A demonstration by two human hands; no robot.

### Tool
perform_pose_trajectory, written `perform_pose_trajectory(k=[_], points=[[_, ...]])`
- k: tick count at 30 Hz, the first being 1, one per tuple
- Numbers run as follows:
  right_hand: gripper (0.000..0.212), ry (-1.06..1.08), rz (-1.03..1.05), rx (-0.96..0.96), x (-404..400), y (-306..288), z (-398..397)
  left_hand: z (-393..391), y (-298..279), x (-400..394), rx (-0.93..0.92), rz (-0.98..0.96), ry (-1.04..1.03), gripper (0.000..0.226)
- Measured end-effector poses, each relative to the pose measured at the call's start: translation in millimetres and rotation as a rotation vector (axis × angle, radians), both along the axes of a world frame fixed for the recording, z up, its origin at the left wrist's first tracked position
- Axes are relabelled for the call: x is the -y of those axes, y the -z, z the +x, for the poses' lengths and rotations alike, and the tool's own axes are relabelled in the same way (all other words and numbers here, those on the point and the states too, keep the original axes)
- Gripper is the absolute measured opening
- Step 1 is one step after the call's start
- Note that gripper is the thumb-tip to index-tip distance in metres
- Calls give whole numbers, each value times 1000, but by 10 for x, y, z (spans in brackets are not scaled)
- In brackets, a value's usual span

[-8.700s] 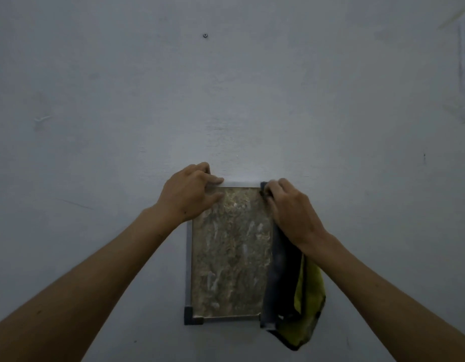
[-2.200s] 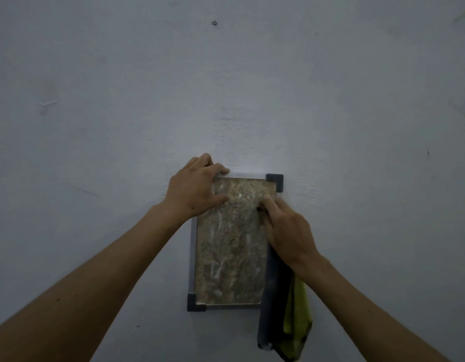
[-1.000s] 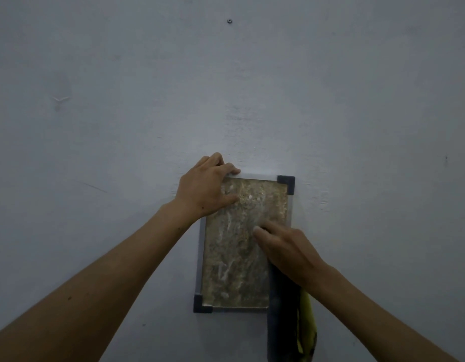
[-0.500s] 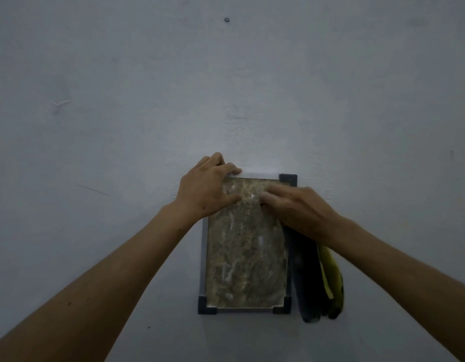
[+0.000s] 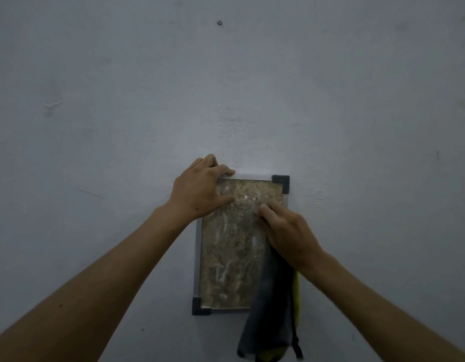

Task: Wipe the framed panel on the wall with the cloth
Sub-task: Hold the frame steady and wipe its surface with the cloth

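Left hand [image 5: 202,190] lay at the upper left corner of the framed panel [image 5: 234,246], fingers curled over the top edge of the frame and the thumb pressed flat on the mottled brown face, so it gripped the frame against the wall [image 5: 121,100]. That hold looked like the bracing half of the step. To do it well, it should stay firm on the corner, since the panel seemed to hang rather than sit fixed, and a hard stroke could swing it or lift it away from the wall.

Moving toward the centre of the picture, the panel sat just below the middle, upright, with dark corner pieces showing at upper right and lower left. Pale streaks ran down its face, which I judged to be dirt or smear not yet cleared.

Further right, the right hand [image 5: 286,231] pressed on the upper right part of the panel, fingers bent with the fingertips [image 5: 264,209] bearing on the surface, holding the cloth [image 5: 273,309] beneath the palm. The cloth, dark grey with a yellow side, hung down over the lower right corner and past the bottom edge. Wiping in long overlapping strokes with even pressure would suit this surface. The trailing cloth would be better gathered under the palm, as the loose tail could drag grit back over wiped areas.
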State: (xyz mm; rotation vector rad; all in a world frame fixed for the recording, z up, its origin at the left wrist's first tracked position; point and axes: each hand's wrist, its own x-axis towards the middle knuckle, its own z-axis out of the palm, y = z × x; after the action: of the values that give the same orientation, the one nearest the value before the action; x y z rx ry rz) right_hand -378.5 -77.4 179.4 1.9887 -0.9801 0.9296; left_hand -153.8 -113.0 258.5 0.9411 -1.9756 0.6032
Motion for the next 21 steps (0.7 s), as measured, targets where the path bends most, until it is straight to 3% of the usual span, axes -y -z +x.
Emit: perform_pose_trajectory(k=[3,7,11,15,19,21], points=[[9,19,32,26,28,157,17,-1,-2,-15,10,11,1,63],[13,19,-27,505,49,146,167,0,3,-7,7,3,-10,61],[15,27,8,548,68,302,359,-1,10,8,3,-5,-16,61],[11,6,-60,826,62,303,354,-6,1,3,-2,-3,-15,60],[14,17,-31,660,56,396,522,-5,5,7,-1,-11,-9,59],[13,9,-38,694,93,331,446,-10,8,9,0,-14,-5,58]])
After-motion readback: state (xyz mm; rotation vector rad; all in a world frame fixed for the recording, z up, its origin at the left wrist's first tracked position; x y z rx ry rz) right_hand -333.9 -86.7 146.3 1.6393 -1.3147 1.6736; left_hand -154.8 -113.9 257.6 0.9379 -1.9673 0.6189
